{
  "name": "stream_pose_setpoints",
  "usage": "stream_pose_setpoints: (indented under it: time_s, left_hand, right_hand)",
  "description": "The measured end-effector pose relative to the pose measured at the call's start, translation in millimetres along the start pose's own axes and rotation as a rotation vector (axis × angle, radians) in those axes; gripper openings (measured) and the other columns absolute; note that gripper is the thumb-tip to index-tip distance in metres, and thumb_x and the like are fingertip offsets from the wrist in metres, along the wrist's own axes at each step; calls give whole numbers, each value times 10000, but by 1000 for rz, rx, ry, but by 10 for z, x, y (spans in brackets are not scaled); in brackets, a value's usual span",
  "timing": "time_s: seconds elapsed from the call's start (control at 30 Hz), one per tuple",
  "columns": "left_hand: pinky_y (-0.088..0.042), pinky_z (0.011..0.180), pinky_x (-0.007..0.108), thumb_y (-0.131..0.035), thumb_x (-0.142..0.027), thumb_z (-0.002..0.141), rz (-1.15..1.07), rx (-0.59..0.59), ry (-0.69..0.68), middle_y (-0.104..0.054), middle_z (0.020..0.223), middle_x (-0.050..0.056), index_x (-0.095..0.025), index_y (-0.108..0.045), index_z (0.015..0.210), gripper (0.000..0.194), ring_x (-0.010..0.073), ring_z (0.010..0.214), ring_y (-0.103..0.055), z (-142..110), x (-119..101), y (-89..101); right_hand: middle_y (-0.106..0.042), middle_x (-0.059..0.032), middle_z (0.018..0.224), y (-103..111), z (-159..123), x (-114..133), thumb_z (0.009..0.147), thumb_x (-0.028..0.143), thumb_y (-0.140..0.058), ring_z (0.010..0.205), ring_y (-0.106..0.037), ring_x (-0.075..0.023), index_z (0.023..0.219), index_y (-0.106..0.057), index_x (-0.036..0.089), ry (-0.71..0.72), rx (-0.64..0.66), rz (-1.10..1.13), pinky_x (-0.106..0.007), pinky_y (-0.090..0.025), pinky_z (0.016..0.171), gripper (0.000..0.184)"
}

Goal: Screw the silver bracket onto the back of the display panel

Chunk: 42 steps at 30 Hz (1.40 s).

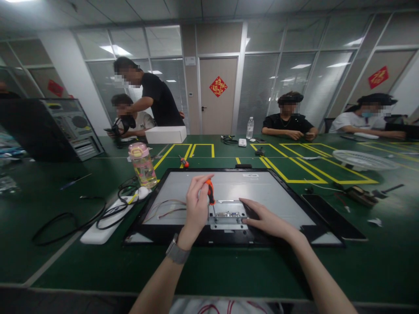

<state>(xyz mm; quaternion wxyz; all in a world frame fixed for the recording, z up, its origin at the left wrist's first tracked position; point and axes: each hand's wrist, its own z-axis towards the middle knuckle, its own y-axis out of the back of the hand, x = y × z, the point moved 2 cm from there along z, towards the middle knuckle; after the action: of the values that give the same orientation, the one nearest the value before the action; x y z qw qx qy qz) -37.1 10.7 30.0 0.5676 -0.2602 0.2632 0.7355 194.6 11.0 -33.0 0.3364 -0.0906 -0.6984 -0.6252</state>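
Observation:
My left hand (197,205) is closed around an orange and black screwdriver (211,192), held upright with its shaft pointing down. Its tip is at the left part of a metal bracket (228,226) with connectors along it; I cannot tell whether it sits in a screw. The fingers of my right hand (262,216) are stretched out and apart, with thumb and fingertips touching the bracket's right end. Under both hands lies a flat display panel (278,196), grey-backed with a black frame. Thin wires (170,212) run across the panel left of my left hand.
Left of the panel are a pink-lidded bottle (142,163), a white power strip (106,222) and black cables. At the right lie a black slab (332,216) and a dark tool (360,195). A computer case (49,126) stands far left. Several people are across the table.

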Motion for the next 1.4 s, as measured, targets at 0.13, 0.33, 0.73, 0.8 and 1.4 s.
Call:
stream_pose_setpoints:
  time_s: [0.13,0.33,0.73,0.8,1.4]
  left_hand:
    - [-453,755,270,-497,-207,898,26,-15,0,-546,911,38,-200,-663,1017,205,155,815,-551,-2,3,-1]
    - [-446,853,308,-454,-205,913,48,-27,-45,-560,1009,55,-209,-667,1008,233,187,974,-550,-4,-12,8]
    - [-443,806,291,-408,-194,932,16,29,-18,-557,946,47,-211,-653,1049,272,170,901,-547,-5,-25,-11]
    - [-453,768,277,-455,-207,917,19,21,-8,-547,893,34,-211,-652,1039,232,161,842,-546,-7,-19,-13]
    - [-459,761,284,-595,-240,841,79,-72,-29,-581,880,31,-202,-677,930,127,161,805,-567,-1,-11,-3]
  right_hand:
    - [-368,-103,1487,-5,6,-13,821,433,-568,1358,-348,-254,1427,-351,172,15,-8,-3,-394,-252,1139,694]
    - [-367,-103,1488,12,0,12,819,425,-572,1356,-353,-254,1428,-348,179,0,-5,-4,-399,-253,1139,694]
    - [-376,-103,1483,1,8,-7,820,440,-569,1354,-356,-254,1425,-355,180,11,-8,-2,-399,-255,1138,692]
    - [-375,-101,1484,3,3,-1,820,446,-568,1353,-356,-255,1426,-353,179,15,-8,-5,-399,-259,1137,696]
    - [-381,-105,1479,8,-2,14,823,443,-566,1351,-360,-261,1423,-356,185,27,-14,0,-416,-260,1136,686]
